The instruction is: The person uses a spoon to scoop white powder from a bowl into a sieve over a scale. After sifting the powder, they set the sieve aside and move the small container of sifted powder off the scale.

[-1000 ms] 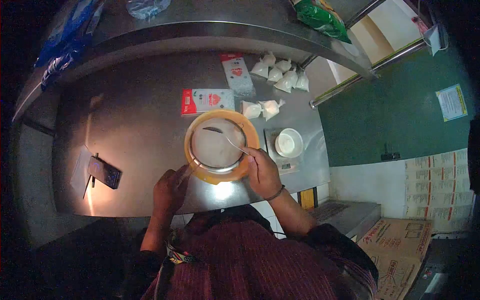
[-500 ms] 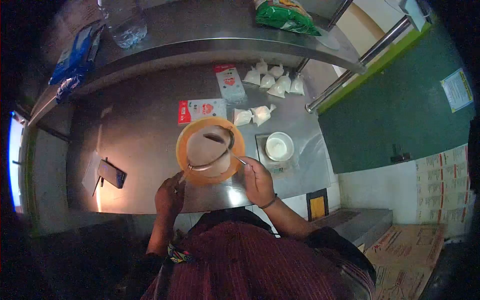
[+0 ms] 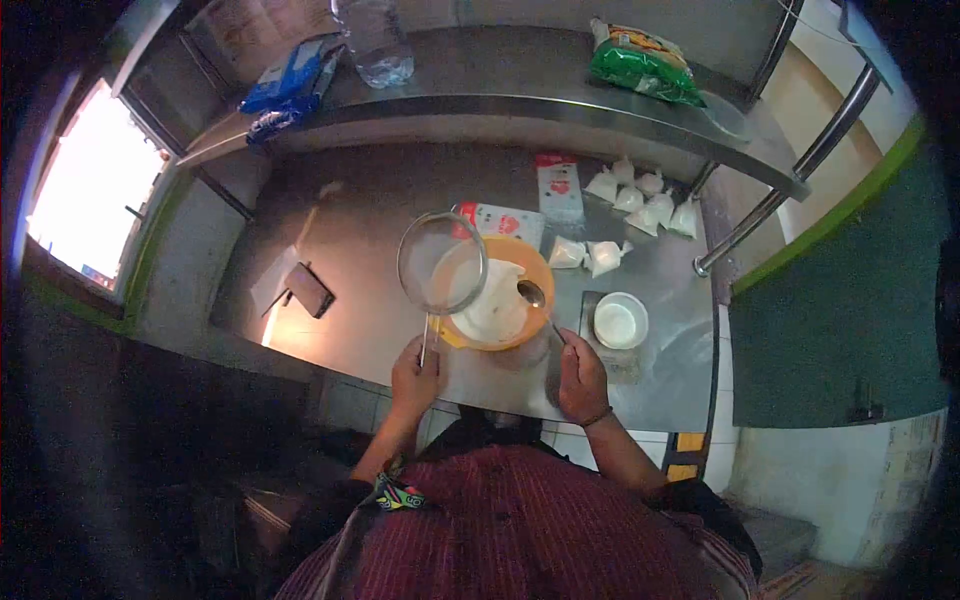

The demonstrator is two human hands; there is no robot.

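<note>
My left hand [image 3: 415,375] is closed round the handle of a round mesh sieve [image 3: 441,262], raised above the left side of an orange bowl [image 3: 539,266]. Through the mesh I can see part of the bowl and a box behind it. White powder [image 3: 492,308] fills much of the bowl's bottom. On the right, my right hand [image 3: 582,380] grips a metal spoon [image 3: 531,293] by its handle, its head over the powder near the bowl's right side. A small white bowl [image 3: 621,320] with white contents rests on a scale [image 3: 588,302] beyond that hand.
Behind the bowl lie two red-and-white boxes [image 3: 560,190] and several knotted bags of white powder [image 3: 603,258]. A phone [image 3: 310,291] is on the left of the steel table [image 3: 370,210]. The overhead shelf [image 3: 500,75] carries a green package [image 3: 648,72], blue packets [image 3: 292,85] and a clear container [image 3: 375,50].
The sieve has gone from over the middle of the bowl up to its left side, uncovering powder below. The spoon's head is now clear of the sieve. My view has turned left.
</note>
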